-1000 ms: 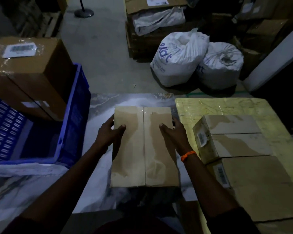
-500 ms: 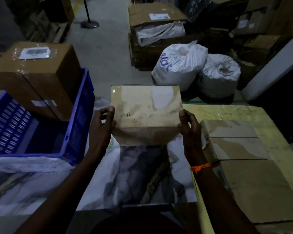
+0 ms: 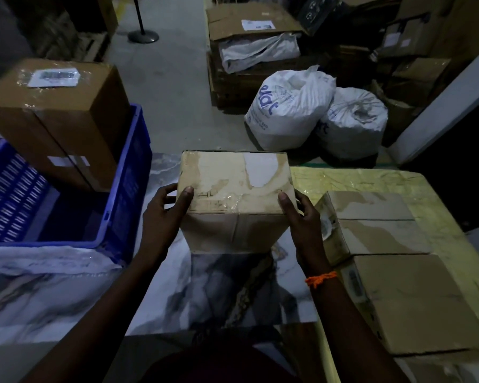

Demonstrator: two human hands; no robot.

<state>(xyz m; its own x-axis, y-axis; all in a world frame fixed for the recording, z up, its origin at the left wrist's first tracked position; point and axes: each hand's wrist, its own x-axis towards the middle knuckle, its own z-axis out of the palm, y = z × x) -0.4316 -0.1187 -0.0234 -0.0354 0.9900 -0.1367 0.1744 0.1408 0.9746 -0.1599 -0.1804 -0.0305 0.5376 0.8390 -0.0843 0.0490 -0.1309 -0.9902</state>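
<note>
A taped, stained cardboard box [image 3: 234, 200] stands on the marbled table top [image 3: 219, 294], its torn white label patch facing up. My left hand [image 3: 165, 214] grips its left side with the thumb on the top face. On the opposite side my right hand [image 3: 302, 217], with an orange thread at the wrist, holds it the same way, thumb on top and fingers round the side.
A blue plastic crate [image 3: 125, 172] at the left holds a tall brown carton [image 3: 56, 117]. Two flat cardboard boxes [image 3: 376, 230] lie on the yellow sheet [image 3: 343, 181] at the right. Two white sacks [image 3: 293, 109] and more cartons sit on the floor beyond the table.
The box lay flat under both hands one second ago. It has been tipped up on end and set upright a little farther from me, both hands keeping hold of its sides.
</note>
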